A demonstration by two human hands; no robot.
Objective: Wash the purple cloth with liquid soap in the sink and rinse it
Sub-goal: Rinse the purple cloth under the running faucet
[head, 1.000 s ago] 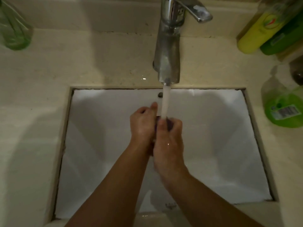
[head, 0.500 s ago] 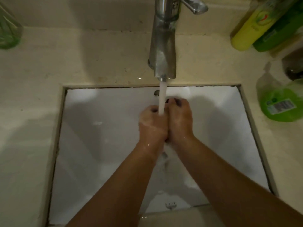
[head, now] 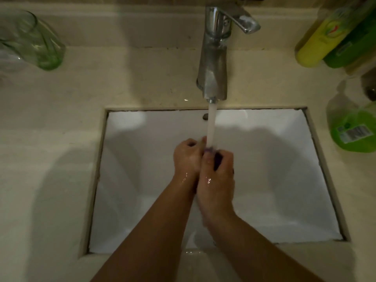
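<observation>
Both hands are pressed together over the white sink (head: 274,180), right under the running stream of water (head: 211,125) from the chrome faucet (head: 213,64). My left hand (head: 186,157) and my right hand (head: 217,176) grip the purple cloth (head: 216,157) between them. Only a small dark purple patch of it shows between the fingers; the rest is hidden inside the hands. Both hands are wet. A green liquid soap bottle (head: 354,129) lies on the counter at the right.
A beige stone counter (head: 61,139) surrounds the sink. A green-tinted glass (head: 30,39) stands at the back left. Yellow (head: 317,43) and green (head: 350,49) bottles stand at the back right, with a dark object (head: 369,84) beside them.
The hands slid against each other under the water: the right hand pulled back toward me while the left stayed near the stream. The view shifted slightly.
</observation>
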